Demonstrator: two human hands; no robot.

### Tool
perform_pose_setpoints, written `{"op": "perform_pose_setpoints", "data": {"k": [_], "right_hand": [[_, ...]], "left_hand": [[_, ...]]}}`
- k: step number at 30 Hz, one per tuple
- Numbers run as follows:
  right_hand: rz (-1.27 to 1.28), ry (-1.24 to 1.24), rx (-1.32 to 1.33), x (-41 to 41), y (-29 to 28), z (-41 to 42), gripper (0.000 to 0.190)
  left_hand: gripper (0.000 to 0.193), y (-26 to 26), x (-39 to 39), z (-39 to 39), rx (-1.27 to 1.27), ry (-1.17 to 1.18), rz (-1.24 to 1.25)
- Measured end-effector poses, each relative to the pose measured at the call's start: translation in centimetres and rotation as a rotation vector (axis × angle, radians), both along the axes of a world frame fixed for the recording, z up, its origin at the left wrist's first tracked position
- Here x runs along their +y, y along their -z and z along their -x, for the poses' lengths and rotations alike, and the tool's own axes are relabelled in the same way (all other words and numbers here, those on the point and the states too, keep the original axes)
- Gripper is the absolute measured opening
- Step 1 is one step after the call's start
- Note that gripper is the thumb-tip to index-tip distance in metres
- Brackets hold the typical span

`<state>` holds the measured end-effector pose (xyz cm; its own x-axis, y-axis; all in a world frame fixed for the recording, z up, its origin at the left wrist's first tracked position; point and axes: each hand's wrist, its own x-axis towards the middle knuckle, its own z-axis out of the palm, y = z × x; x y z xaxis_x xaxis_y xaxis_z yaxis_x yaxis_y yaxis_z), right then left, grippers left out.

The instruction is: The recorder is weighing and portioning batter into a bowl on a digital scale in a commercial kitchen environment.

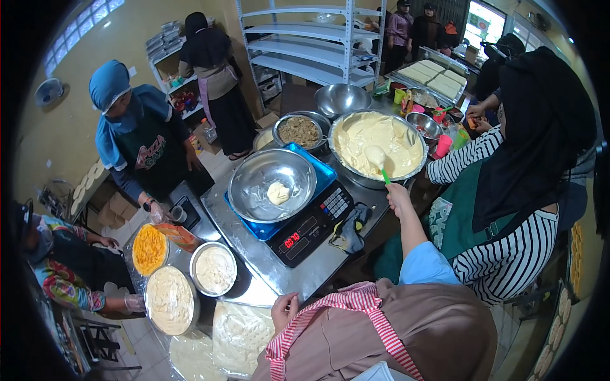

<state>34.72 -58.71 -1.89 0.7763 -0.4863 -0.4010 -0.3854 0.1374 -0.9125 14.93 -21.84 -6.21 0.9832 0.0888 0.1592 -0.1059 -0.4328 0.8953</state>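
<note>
My right hand (399,197) grips the green handle of a spatula (375,156), whose head carries a lump of pale cream. The spatula's head is over a large metal bowl (421,159) of the same pale yellow cream. A wide stainless-steel bowl (248,190) rests on the blue tray of a digital scale (310,233) with a lit red display. One dollop of cream (278,193) sits in that bowl, with smears around it. My left hand (284,310) is near the metal table's front edge with fingers curled; whether it holds anything is hidden.
A crumpled grey-and-yellow cloth item (351,231) lies beside the scale. Bowls of pale batter (170,300), an orange-yellow shredded topping (150,248) and plastic-wrapped flat dough (243,328) stand at left. A co-worker in striped sleeves (505,257) is close on my right; others stand across the table.
</note>
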Motion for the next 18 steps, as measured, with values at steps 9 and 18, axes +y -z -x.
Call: {"op": "perform_pose_setpoints", "data": {"k": [9, 18], "right_hand": [[0.065, 0.032, -0.135, -2.0, -4.9, -1.4, 0.020], [0.143, 0.009, -0.162, -2.4, -5.3, -2.4, 0.024]], "left_hand": [[0.011, 0.5, -1.8, -2.0, -0.029, 0.045, 0.039], [0.011, 1.4, -2.5, -3.0, 0.036, 0.023, 0.085]]}}
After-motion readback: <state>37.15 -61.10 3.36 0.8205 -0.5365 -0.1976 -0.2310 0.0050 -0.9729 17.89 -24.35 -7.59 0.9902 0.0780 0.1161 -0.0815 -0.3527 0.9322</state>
